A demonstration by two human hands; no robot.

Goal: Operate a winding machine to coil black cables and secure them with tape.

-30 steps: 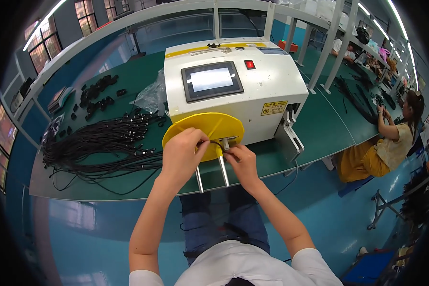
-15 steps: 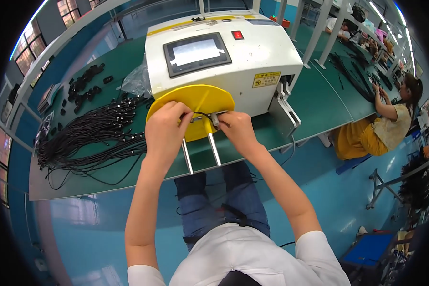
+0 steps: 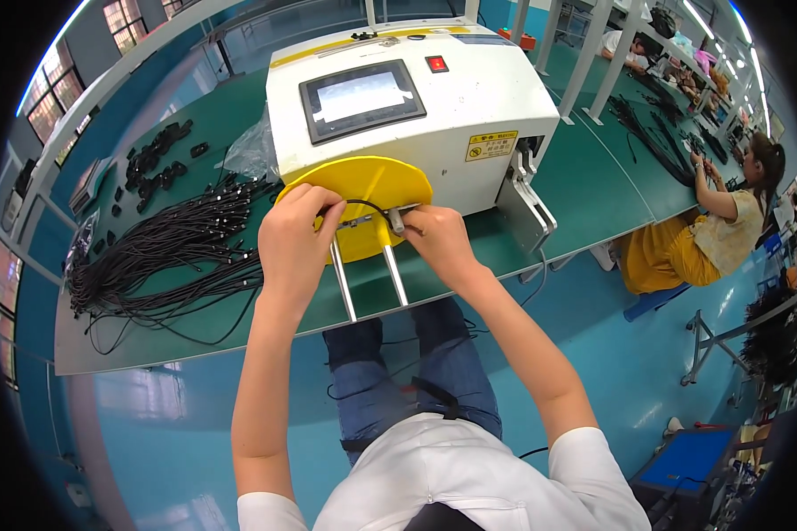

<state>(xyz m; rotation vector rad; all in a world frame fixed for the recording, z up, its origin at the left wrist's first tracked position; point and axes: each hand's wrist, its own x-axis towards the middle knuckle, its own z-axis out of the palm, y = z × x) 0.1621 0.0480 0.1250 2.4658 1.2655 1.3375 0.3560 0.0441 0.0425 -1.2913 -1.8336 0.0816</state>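
A round yellow disc (image 3: 397,183) stands upright at the front of a white machine (image 3: 456,106), with two metal rods (image 3: 395,276) sticking out toward me. Pinched between thumb and fingers of my left hand (image 3: 294,237) is a black cable (image 3: 363,203), at the disc's left side. From there it arches across the disc to a small grey metal clamp (image 3: 397,220) near the middle. The fingers of my right hand (image 3: 438,245) are closed on that clamp from the right. Exactly where the cable's end sits is hidden.
Left on the green table (image 3: 230,319) lies a large bundle of black cables (image 3: 168,239), with loose black parts (image 3: 155,164) behind it. A metal bracket (image 3: 530,208) juts from the machine's right side. Farther right, a seated co-worker (image 3: 717,221) handles black cables.
My left hand has shifted a little to the left, and more of the cable shows, bowed upward between the hands. My right hand stays at the clamp.
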